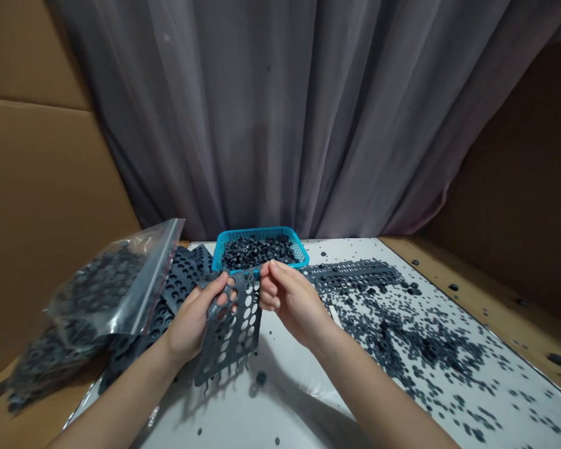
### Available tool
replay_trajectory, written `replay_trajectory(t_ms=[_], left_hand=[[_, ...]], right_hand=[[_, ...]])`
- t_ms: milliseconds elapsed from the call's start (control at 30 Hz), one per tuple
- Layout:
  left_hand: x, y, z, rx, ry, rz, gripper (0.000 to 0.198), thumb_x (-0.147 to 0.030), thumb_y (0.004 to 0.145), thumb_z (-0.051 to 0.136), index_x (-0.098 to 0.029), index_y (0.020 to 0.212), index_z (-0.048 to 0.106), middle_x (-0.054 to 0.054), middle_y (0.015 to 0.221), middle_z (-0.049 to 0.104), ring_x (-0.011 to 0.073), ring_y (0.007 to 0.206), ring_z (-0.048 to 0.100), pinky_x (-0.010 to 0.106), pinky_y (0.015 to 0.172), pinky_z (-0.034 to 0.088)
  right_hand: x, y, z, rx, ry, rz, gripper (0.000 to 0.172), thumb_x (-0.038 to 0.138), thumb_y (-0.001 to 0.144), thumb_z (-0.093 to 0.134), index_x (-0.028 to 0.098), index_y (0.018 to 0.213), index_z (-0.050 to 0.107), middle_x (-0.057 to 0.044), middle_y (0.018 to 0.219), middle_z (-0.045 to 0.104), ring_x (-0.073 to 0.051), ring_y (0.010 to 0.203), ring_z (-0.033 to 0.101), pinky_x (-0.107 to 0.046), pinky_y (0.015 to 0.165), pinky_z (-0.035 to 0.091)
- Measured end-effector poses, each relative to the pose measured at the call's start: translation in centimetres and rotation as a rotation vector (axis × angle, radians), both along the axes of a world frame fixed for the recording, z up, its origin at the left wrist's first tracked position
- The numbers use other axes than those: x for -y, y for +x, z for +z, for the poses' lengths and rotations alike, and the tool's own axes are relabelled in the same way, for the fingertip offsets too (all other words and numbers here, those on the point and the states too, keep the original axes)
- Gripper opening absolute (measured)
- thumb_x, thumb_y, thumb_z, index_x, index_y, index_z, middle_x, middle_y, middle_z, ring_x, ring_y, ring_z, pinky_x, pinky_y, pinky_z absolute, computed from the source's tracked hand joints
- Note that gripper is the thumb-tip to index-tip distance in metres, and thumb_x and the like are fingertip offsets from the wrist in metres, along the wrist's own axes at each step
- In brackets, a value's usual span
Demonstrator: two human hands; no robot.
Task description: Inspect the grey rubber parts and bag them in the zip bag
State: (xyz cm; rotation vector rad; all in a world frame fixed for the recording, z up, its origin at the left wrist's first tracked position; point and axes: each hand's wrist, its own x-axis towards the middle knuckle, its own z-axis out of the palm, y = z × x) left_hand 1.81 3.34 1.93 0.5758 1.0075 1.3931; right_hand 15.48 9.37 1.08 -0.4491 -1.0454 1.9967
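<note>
Left hand (191, 324) and right hand (287, 299), both bare, are raised over a glossy white table top (290, 399). Between them hangs a dark grey perforated plastic sheet (231, 330), punched with rows of round holes, its lower edge ragged with small stubs.

Grip: both hands closed on the sheet. The left hand clasps its upper left part, with the fingers (217, 294) curled across the front. The right hand pinches the top right corner between thumb and fingers (270, 288). Most of the sheet hangs below both grips, slightly tilted, and does not appear to touch the table.

Directly beyond the hands sits a bright blue plastic mesh basket (262, 232), heaped with small dark grey rings (257, 252). In this view, the top of the sheet overlaps the basket's front rim.

To the left, a clear zip-top plastic bag (112, 280), blurred, holds dark pieces and lies over a stack of similar dark perforated sheets (182, 280). To the right, a long perforated strip (350, 274) lies on the table among many scattered loose dark grey rings (416, 343). Some rings have landed on the pale wooden ledge (500, 299).
</note>
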Motion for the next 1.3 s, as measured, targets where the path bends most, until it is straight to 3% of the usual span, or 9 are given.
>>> replay_trajectory(t_ms=[133, 267, 367, 467, 567, 667, 833, 1100, 1300], left_hand=[[-0.9, -0.3, -0.7, -0.041, 0.029, 0.032, 0.029, -0.038, 0.065, 0.069, -0.015, 0.059, 0.051, -0.006, 0.048, 0.05, 0.0068, 0.044, 0.049, 0.017, 0.044, 0.039], [-1.8, -0.9, -1.2, -0.071, 0.095, 0.184, 0.03, -0.037, 0.066, 0.066, -0.016, 0.053, 0.049, -0.005, 0.049, 0.05, 0.0072, 0.048, 0.05, 0.017, 0.048, 0.039], [-2.2, -1.2, -1.3, -0.096, 0.132, 0.227, 0.032, -0.035, 0.067, 0.063, -0.016, 0.047, 0.045, -0.004, 0.051, 0.05, 0.007, 0.05, 0.05, 0.017, 0.052, 0.04], [-2.2, -1.3, -1.5, -0.158, 0.159, 0.249, 0.028, -0.029, 0.064, 0.063, -0.016, 0.046, 0.046, -0.004, 0.052, 0.049, 0.0071, 0.053, 0.048, 0.018, 0.057, 0.04], [-1.9, -1.3, -1.5, -0.239, 0.122, 0.25, 0.018, -0.022, 0.06, 0.064, -0.016, 0.051, 0.05, -0.006, 0.052, 0.047, 0.0076, 0.052, 0.045, 0.018, 0.052, 0.037], [-1.6, -1.4, -1.5, -0.342, 0.133, 0.194, 0.017, -0.02, 0.06, 0.063, -0.017, 0.053, 0.049, -0.006, 0.053, 0.046, 0.0086, 0.051, 0.044, 0.02, 0.051, 0.036], [-1.8, -1.6, -1.3, -0.629, 0.249, 0.125, 0.017, -0.016, 0.063, 0.064, -0.018, 0.053, 0.05, -0.005, 0.054, 0.052, 0.0113, 0.057, 0.05, 0.021, 0.059, 0.039], [-1.4, -1.6, -0.9, -0.76, 0.174, 0.061, 0.014, -0.028, 0.065, 0.068, -0.018, 0.06, 0.06, 0.002, 0.064, 0.065, 0.0173, 0.064, 0.057, 0.023, 0.061, 0.042], [-1.1, -1.6, -0.6, -0.861, 0.185, -0.27, 0.024, -0.031, 0.073, 0.061, -0.017, 0.054, 0.064, 0.003, 0.057, 0.061, 0.0157, 0.057, 0.052, 0.022, 0.056, 0.038]], right_hand=[[-1.6, 1.4, -0.3, 0.268, 0.249, -0.197, 0.022, 0.039, 0.077, 0.052, 0.018, 0.069, 0.049, 0.007, 0.054, 0.04, -0.006, 0.048, 0.034, -0.02, 0.049, 0.027], [-1.8, 3.3, -1.1, 0.852, 0.864, 0.23, 0.027, 0.04, 0.056, 0.073, 0.018, 0.067, 0.06, 0.004, 0.056, 0.052, -0.007, 0.048, 0.041, -0.02, 0.047, 0.028], [-0.5, 2.6, -3.7, 1.08, 1.03, 0.436, 0.036, 0.032, 0.033, 0.084, 0.02, 0.06, 0.063, 0.006, 0.046, 0.051, -0.004, 0.037, 0.034, -0.019, 0.04, 0.023], [0.7, 0.9, -6.4, 1.11, 1.071, 0.565, 0.029, 0.017, 0.03, 0.082, 0.019, 0.04, 0.055, 0.009, 0.034, 0.043, -0.002, 0.03, 0.028, -0.02, 0.036, 0.021], [0.0, 0.3, -7.0, 1.021, 0.945, 0.724, 0.019, 0.014, 0.041, 0.078, 0.018, 0.044, 0.06, 0.008, 0.038, 0.051, -0.004, 0.033, 0.04, -0.018, 0.038, 0.03], [-1.9, 1.0, -5.7, 0.689, 0.586, 0.795, 0.018, 0.022, 0.053, 0.076, 0.018, 0.068, 0.067, 0.005, 0.056, 0.064, -0.007, 0.05, 0.057, -0.018, 0.051, 0.044], [-3.5, 1.9, -3.8, 0.177, 0.076, 0.41, 0.031, 0.029, 0.049, 0.081, 0.016, 0.07, 0.062, 0.005, 0.056, 0.065, -0.006, 0.045, 0.057, -0.014, 0.042, 0.042], [-1.9, 1.5, -1.3, -0.052, -0.204, 0.251, 0.028, 0.024, 0.056, 0.08, 0.013, 0.074, 0.06, 0.002, 0.07, 0.068, -0.003, 0.057, 0.063, -0.005, 0.048, 0.048], [-1.1, 1.9, -0.1, -0.081, -0.248, 0.249, 0.028, 0.027, 0.055, 0.08, 0.012, 0.073, 0.064, 0.002, 0.067, 0.069, -0.003, 0.054, 0.063, -0.005, 0.047, 0.049]])
